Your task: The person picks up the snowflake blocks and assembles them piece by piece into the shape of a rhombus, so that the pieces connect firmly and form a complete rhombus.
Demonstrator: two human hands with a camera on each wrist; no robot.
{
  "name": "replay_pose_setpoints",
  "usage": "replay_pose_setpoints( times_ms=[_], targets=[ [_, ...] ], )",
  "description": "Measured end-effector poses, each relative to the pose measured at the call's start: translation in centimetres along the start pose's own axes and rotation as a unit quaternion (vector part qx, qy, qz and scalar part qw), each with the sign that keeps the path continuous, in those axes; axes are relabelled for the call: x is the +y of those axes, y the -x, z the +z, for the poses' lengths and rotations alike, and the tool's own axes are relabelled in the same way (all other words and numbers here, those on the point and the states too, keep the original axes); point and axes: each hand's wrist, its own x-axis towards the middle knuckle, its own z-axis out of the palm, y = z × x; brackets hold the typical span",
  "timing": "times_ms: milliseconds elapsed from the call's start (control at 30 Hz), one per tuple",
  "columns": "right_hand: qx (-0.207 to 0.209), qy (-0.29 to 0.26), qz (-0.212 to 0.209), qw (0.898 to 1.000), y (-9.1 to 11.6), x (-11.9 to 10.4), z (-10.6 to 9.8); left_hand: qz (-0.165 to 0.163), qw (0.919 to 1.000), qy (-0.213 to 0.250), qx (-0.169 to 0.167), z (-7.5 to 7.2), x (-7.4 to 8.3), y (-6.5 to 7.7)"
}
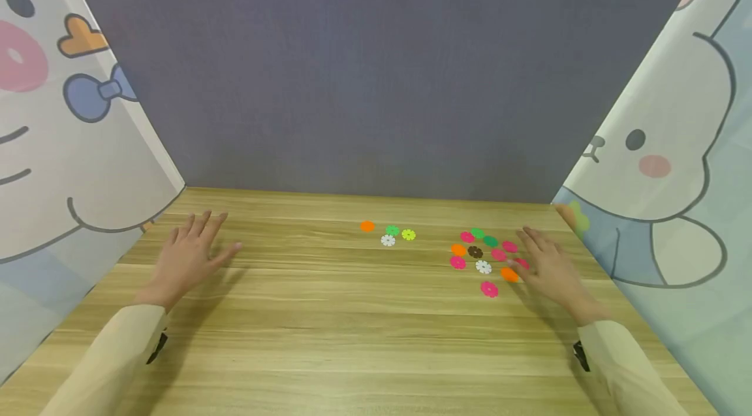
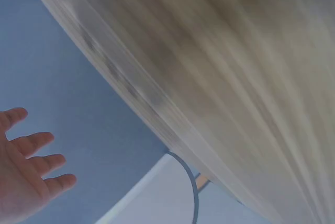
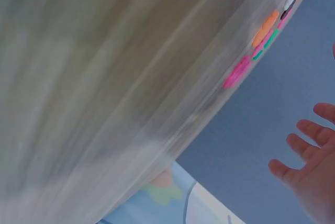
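Observation:
Several flat, notched plastic discs lie on the wooden table. In the head view a loose cluster is at right, with a brown disc (image 1: 475, 252), a white disc (image 1: 484, 267), an orange disc (image 1: 458, 250) and a pink disc (image 1: 489, 289) among others. A smaller group near the middle has a yellow disc (image 1: 408, 234) and another white disc (image 1: 388, 240). My right hand (image 1: 552, 269), fingers spread, hovers at the cluster's right edge and partly covers it. Far from the discs, my left hand (image 1: 190, 259) is held over the table's left side, fingers spread, holding nothing.
The wooden table (image 1: 305, 337) ends at a dark grey panel (image 1: 364, 76) at the back. Printed cartoon panels stand on both sides, a left panel (image 1: 106, 168) and a right panel (image 1: 675, 115). Each sleeve has a small black piece at the wrist.

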Motion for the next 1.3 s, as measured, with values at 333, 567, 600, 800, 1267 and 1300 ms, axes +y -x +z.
replay_pose_setpoints(
  times_ms=[333, 567, 600, 800, 1267, 1300],
  targets=[
    [-0.005, -0.050, -0.025, 0.998, -1.2, -1.7, 0.8, 0.054, 0.9981, -0.010, 0.027, 1.2, 1.9, -0.7],
    [-0.020, -0.055, -0.052, 0.997, -2.1, -2.5, 1.4, 0.088, 0.9952, -0.004, 0.042, 2.1, 3.4, -1.5],
    [-0.024, -0.058, -0.054, 0.997, -2.2, -2.7, 1.5, 0.090, 0.9950, -0.002, 0.042, 2.2, 3.6, -1.5],
    [-0.040, -0.064, -0.073, 0.994, -3.1, -4.0, 1.9, 0.117, 0.9918, 0.006, 0.052, 2.9, 4.9, -2.1],
    [-0.078, -0.112, -0.096, 0.986, -5.7, -7.4, 2.8, 0.152, 0.9851, 0.058, 0.055, 4.2, 8.4, -4.1],
    [-0.081, -0.116, -0.096, 0.985, -5.9, -7.7, 2.9, 0.152, 0.9853, 0.057, 0.054, 4.3, 8.7, -4.3]
  ],
)
